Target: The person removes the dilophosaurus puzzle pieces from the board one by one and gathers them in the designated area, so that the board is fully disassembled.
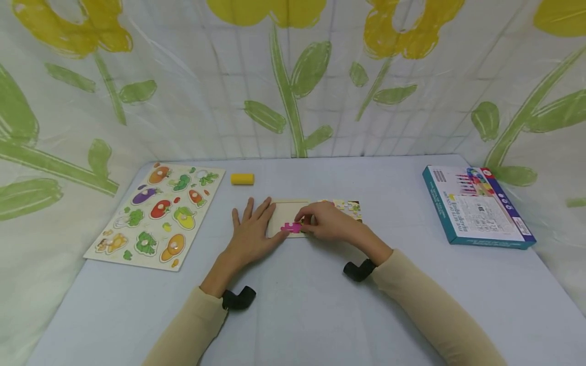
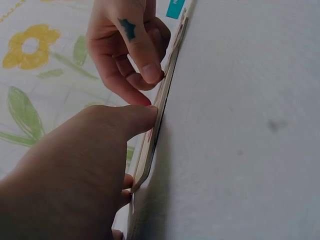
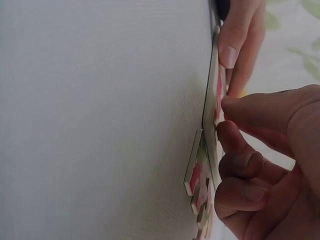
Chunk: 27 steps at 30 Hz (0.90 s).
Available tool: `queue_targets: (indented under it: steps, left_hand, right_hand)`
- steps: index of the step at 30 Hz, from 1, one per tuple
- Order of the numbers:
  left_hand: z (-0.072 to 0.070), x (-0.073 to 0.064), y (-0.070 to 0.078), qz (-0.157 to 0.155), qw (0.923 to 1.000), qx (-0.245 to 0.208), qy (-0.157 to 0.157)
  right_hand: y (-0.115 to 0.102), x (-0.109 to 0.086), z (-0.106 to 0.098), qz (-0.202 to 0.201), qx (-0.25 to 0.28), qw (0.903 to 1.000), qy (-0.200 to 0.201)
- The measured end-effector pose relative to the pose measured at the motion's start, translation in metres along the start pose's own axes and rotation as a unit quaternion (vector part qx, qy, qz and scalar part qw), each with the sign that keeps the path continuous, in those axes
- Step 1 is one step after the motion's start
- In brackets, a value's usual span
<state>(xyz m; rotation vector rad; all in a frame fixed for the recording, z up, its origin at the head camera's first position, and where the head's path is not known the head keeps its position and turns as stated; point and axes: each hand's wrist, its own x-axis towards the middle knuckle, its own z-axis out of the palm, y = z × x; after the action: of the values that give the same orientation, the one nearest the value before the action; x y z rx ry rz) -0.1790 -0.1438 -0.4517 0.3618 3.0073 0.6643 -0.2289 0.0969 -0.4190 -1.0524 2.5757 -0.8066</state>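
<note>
A shallow wooden puzzle tray (image 1: 286, 211) lies on the table before me, with pink jigsaw pieces (image 1: 291, 227) along its near edge. My left hand (image 1: 251, 234) rests at the tray's left side, fingers spread, its thumb on the near rim beside the pink pieces. From the right my right hand (image 1: 327, 221) reaches over the tray and pinches a small puzzle piece at the pink row; its fingers mostly hide that piece. In the right wrist view, its thumb and fingertip meet at the tray's edge. Loose puzzle pieces (image 3: 196, 177) lie by the tray.
More joined puzzle pieces (image 1: 353, 207) lie right of the tray. A vegetable peg board (image 1: 157, 218) is at the left, a yellow cylinder (image 1: 242, 179) behind my left hand. On the right lies a teal-edged box (image 1: 480, 206). A flowered curtain (image 1: 192, 101) hangs behind the table.
</note>
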Motion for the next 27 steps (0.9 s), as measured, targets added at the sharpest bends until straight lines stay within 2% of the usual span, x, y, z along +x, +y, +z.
queue_targets:
  steps: [11,27]
  left_hand:
    - [-0.004,0.0,-0.007,0.014,0.9999,0.0,-0.008]
    - [-0.006,-0.001,-0.01,0.024,0.9995,-0.01,-0.017]
  right_hand:
    - [0.001,0.005,-0.001,0.026,0.02,0.9987,-0.039]
    - [0.003,0.007,0.0,0.035,0.04,0.9975,-0.047]
